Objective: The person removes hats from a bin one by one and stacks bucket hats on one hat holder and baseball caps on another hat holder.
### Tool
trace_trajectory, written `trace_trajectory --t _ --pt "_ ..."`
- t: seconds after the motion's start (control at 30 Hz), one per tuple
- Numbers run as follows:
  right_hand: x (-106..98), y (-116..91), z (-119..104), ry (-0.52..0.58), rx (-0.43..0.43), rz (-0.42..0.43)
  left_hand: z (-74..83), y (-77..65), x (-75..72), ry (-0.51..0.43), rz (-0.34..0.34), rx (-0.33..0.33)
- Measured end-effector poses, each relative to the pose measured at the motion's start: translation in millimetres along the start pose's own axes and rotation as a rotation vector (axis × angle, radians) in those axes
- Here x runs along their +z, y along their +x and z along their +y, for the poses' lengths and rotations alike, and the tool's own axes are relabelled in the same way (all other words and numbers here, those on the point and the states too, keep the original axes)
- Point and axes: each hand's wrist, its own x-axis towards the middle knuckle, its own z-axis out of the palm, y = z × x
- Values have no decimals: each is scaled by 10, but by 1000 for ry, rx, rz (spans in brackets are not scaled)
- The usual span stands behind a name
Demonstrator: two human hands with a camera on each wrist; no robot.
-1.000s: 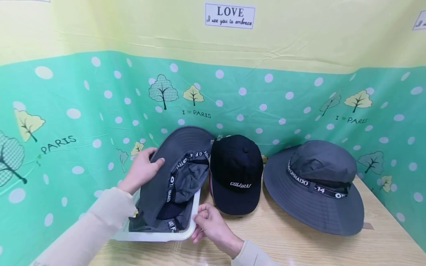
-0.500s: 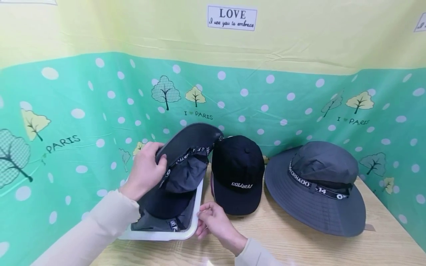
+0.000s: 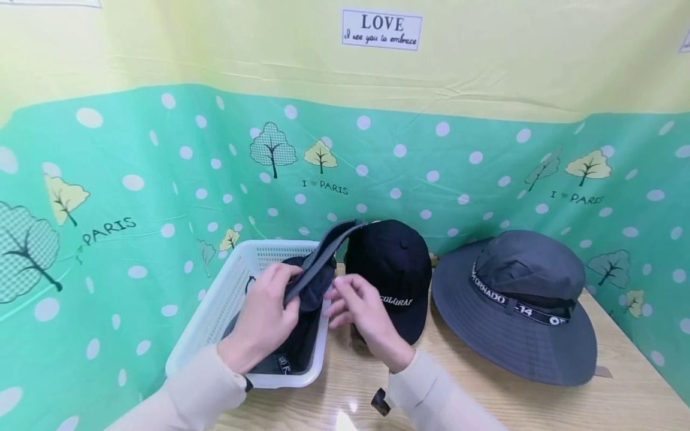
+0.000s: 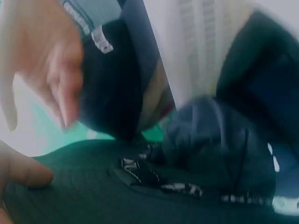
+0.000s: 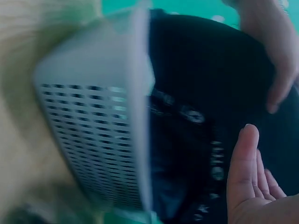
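My left hand (image 3: 264, 317) pinches the brim of a dark grey wide-brimmed hat (image 3: 323, 254), holding it tilted on edge above the basket. Its crown hangs down, and a white-lettered band lines the base of the crown (image 4: 210, 144) in the left wrist view. My right hand (image 3: 363, 314) is raised beside the hat, fingers loosely spread and apart from the brim in the right wrist view. Under the hat stands a white perforated basket (image 3: 185, 335), with dark headwear inside, partly hidden; a lettered band (image 3: 283, 364) shows near its front.
Just right of the basket sits a black cap (image 3: 388, 254) with white lettering, partly behind my right hand. Farther right, another grey wide-brimmed hat (image 3: 528, 263) rests on the wooden table (image 3: 614, 335). A green and yellow patterned curtain (image 3: 431, 78) closes the back and sides.
My left hand has moved right and down, turning the hat's brim nearly edge-on. My right hand has let go of the basket's rim and risen toward the hat.
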Motion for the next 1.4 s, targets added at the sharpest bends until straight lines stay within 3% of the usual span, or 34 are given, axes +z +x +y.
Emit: trace_trajectory --t 0.17,0.4,0.6,0.77,0.9,1.1,1.3,1.4 --pt "3 110 -130 34 -24 24 92 -97 50 -27 -93 -30" --pt "11 132 -92 -7 -4 39 71 -142 82 -77 -223 -55" --pt "1 75 -15 -74 -25 53 46 -39 69 -135 -323 -203" --pt "9 29 42 -119 -65 62 58 67 105 -61 -352 -236" --pt "3 9 64 -129 -91 35 72 91 129 19 -317 -202" --pt "-34 -19 99 -123 -99 3 -1 134 104 161 -163 -16" --pt "-115 -91 140 -120 -104 -4 -121 318 -106 123 -63 37" --pt "-159 -148 181 -122 -94 12 -190 425 -218 91 -24 22"
